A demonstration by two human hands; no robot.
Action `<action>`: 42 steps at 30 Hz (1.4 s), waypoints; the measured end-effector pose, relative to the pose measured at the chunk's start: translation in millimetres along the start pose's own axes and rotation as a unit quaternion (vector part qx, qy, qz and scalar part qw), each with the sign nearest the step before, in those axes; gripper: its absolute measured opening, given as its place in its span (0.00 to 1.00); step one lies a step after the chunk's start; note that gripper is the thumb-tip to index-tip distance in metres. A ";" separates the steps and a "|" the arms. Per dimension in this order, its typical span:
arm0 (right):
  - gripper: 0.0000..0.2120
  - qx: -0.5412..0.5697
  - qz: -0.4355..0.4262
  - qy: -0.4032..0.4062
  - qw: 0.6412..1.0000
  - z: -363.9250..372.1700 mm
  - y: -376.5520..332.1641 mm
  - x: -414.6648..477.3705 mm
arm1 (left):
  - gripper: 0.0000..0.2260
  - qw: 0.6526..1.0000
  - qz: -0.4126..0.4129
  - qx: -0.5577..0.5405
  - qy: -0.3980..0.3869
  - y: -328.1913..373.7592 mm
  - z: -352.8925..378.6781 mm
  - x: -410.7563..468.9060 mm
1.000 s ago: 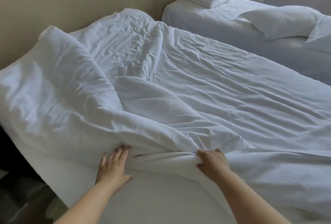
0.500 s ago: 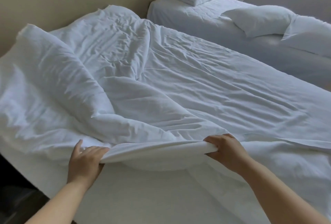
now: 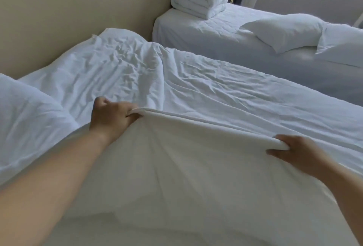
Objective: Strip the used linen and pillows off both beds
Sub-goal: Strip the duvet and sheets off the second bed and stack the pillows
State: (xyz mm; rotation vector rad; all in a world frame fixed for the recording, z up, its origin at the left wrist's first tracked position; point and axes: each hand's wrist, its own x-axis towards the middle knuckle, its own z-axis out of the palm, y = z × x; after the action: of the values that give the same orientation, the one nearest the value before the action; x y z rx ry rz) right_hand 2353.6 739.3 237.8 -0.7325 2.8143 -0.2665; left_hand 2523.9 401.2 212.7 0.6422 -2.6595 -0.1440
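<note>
Gripping the raised edge of the sheet above the near bed, my left hand curls around it; my right hand pinches the same edge further right. Two pillows lie on the far bed.

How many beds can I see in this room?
2. The near bed, whose sheet the left hand and right hand grip, and the far bed behind it, carrying pillows and a folded duvet. Others may lie outside the view.
</note>
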 end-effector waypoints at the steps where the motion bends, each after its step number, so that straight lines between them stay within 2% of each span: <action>1: 0.03 -0.025 0.015 0.039 0.999 -5.2 -4.5 24.0 | 0.40 0.999 0.031 0.014 0.011 -4.6 6.3 39.0; 3: 0.08 -0.070 0.058 0.167 0.982 -5.7 -11.8 70.4 | 0.38 0.996 0.068 0.063 0.015 -1.0 18.0 109.9; 5: 0.20 -0.045 0.105 0.285 0.952 13.0 -30.3 101.3 | 0.25 0.994 0.071 0.080 0.007 8.3 41.3 155.0; 6: 0.26 -0.024 0.099 0.302 0.948 33.7 -43.6 108.6 | 0.19 0.996 0.058 0.069 -0.010 11.7 57.7 164.7; 8: 0.32 -0.027 0.019 0.266 0.963 90.4 -76.7 109.6 | 0.21 0.994 0.000 0.049 -0.102 14.1 94.2 158.1; 10: 0.32 -0.045 -0.027 0.108 0.993 146.5 -104.6 102.8 | 0.23 0.984 -0.021 0.035 -0.172 0.2 135.4 120.4; 12: 0.33 -0.089 0.018 -0.039 0.995 194.0 -114.1 98.3 | 0.25 0.987 -0.008 0.010 -0.159 -24.2 165.7 67.3; 14: 0.32 -0.059 0.088 -0.162 0.981 230.3 -106.4 104.7 | 0.27 0.979 0.003 -0.043 -0.199 -45.7 177.6 21.5; 16: 0.31 -0.050 0.131 -0.219 0.966 240.1 -104.8 120.4 | 0.27 0.972 -0.007 -0.038 -0.233 -62.5 181.5 -9.4; 19: 0.31 -0.068 0.123 -0.233 0.962 243.3 -103.7 137.8 | 0.26 0.966 -0.007 -0.068 -0.248 -68.4 187.3 -34.8; 22: 0.30 -0.082 0.128 -0.255 0.955 241.0 -103.0 141.9 | 0.28 0.950 -0.023 -0.071 -0.303 -65.2 195.5 -33.0; 24: 0.30 -0.084 0.128 -0.258 0.954 241.3 -101.1 145.1 | 0.37 0.952 -0.038 -0.042 -0.301 -59.7 192.1 -21.1; 25: 0.30 -0.088 0.128 -0.259 0.953 240.4 -102.1 145.9 | 0.42 0.965 -0.035 -0.011 -0.260 -60.0 190.6 -20.3; 26: 0.30 -0.095 0.133 -0.265 0.950 238.6 -104.8 145.5 | 0.44 0.961 -0.043 -0.012 -0.274 -59.7 181.1 -21.9; 27: 0.30 -0.097 0.133 -0.267 0.949 236.1 -106.5 144.5 | 0.44 0.953 -0.049 -0.021 -0.298 -60.8 172.3 -26.6; 28: 0.30 -0.099 0.133 -0.263 0.950 233.3 -108.7 139.7 | 0.42 0.955 -0.055 -0.047 -0.289 -65.4 167.0 -38.5; 29: 0.29 -0.097 0.132 -0.250 0.954 225.4 -114.4 132.2 | 0.38 0.959 -0.027 -0.031 -0.279 -70.1 150.3 -52.0; 30: 0.28 -0.095 0.124 -0.228 0.961 220.3 -118.5 121.5 | 0.33 0.933 -0.053 -0.057 -0.352 -75.9 137.7 -74.5; 31: 0.26 -0.082 0.109 -0.195 0.971 216.0 -123.7 105.6 | 0.27 0.938 -0.057 -0.051 -0.338 -78.0 132.4 -95.3; 32: 0.25 -0.069 0.079 -0.154 0.983 214.0 -128.2 86.3 | 0.24 0.950 -0.058 -0.042 -0.303 -78.6 130.5 -118.5; 34: 0.27 -0.048 -0.005 -0.090 0.995 222.8 -127.3 49.4 | 0.26 0.939 -0.079 -0.049 -0.331 -76.1 116.5 -156.9; 36: 0.27 -0.033 -0.084 -0.079 0.993 235.9 -127.5 13.2 | 0.32 0.924 -0.150 -0.076 -0.343 -70.9 90.9 -177.6; 37: 0.25 -0.032 -0.093 -0.103 0.990 229.8 -131.5 -2.1 | 0.30 0.923 -0.177 -0.067 -0.334 -68.1 79.1 -187.4; 38: 0.25 -0.023 -0.085 -0.103 0.991 221.2 -137.3 -11.9 | 0.27 0.930 -0.176 -0.060 -0.317 -66.7 71.7 -198.4; 40: 0.24 -0.021 -0.057 -0.122 0.991 207.4 -145.6 -20.2 | 0.25 0.921 -0.237 -0.088 -0.295 -65.2 55.0 -214.2; 42: 0.27 -0.067 -0.069 -0.158 0.983 190.3 -155.1 -34.0 | 0.25 0.924 -0.263 -0.103 -0.257 -75.2 37.3 -233.5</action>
State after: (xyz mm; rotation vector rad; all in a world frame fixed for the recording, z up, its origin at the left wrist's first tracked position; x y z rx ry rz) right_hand 2502.3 600.3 96.4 -0.9134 2.5022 0.0191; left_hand 2730.4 441.4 81.1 1.3897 -2.8061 -0.8348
